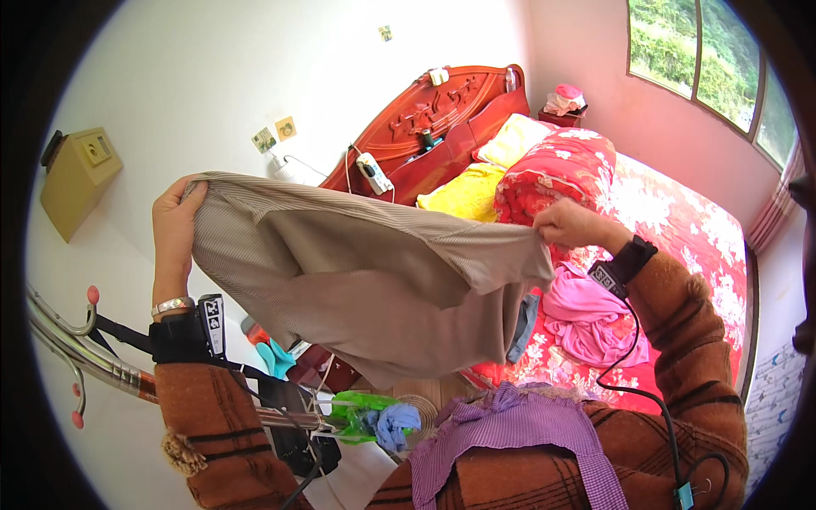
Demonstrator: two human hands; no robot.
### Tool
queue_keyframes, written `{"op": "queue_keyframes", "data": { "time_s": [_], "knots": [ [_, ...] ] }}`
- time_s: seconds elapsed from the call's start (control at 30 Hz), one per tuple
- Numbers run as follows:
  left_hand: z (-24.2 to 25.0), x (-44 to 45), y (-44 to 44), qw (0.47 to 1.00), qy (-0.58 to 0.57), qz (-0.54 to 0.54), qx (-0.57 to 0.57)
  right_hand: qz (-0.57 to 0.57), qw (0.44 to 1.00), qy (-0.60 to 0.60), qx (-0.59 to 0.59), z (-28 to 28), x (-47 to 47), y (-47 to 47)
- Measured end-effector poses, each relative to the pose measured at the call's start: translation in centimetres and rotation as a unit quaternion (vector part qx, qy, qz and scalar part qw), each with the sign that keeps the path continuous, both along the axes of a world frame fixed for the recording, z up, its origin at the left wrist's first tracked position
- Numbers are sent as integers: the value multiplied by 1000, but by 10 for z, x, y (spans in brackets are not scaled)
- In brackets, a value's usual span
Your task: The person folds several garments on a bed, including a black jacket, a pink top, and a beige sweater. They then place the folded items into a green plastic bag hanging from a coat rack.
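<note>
A brown, finely striped garment [382,312] hangs stretched between my two hands in the middle of the view. My left hand [173,217] pinches its upper left corner, raised in front of the white wall. On the other side, my right hand [567,224] grips the upper right end, which lies in view over the bed. The cloth sags between them in loose folds, and its lower edge hangs free. Behind the right part of the garment, a pink cloth [590,312] lies crumpled on the red floral bed [695,242], with a blue-grey cloth [524,328] beside it.
A metal coat stand [105,360] with pink-tipped hooks reaches in from the left, close to my left forearm. Blue cloth [395,426] and a green bag [357,408] are below. Rolled red bedding [554,169], yellow pillows [468,191] and a carved wooden headboard [433,115] stand beyond.
</note>
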State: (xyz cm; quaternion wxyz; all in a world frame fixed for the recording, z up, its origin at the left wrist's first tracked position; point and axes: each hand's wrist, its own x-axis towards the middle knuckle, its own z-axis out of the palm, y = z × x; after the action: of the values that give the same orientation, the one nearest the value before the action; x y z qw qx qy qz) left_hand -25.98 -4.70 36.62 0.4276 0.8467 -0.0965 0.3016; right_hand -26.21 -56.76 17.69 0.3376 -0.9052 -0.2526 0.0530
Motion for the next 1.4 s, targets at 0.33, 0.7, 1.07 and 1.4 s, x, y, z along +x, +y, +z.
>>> {"op": "queue_keyframes", "data": {
  "time_s": [0.33,0.7,1.07,1.4],
  "knots": [
    [-21,11,12,1000,23,21,-3,-93,950,-299,-18,33,21,-28],
    [-60,44,8,997,52,-25,-49,-61,910,1,411,15,-14,-2],
    [-60,52,-6,993,96,-73,13,75,927,314,192,-4,-75,4],
    [-62,45,-6,985,120,-122,21,-22,947,217,234,-2,-69,-12]
  ]
}}
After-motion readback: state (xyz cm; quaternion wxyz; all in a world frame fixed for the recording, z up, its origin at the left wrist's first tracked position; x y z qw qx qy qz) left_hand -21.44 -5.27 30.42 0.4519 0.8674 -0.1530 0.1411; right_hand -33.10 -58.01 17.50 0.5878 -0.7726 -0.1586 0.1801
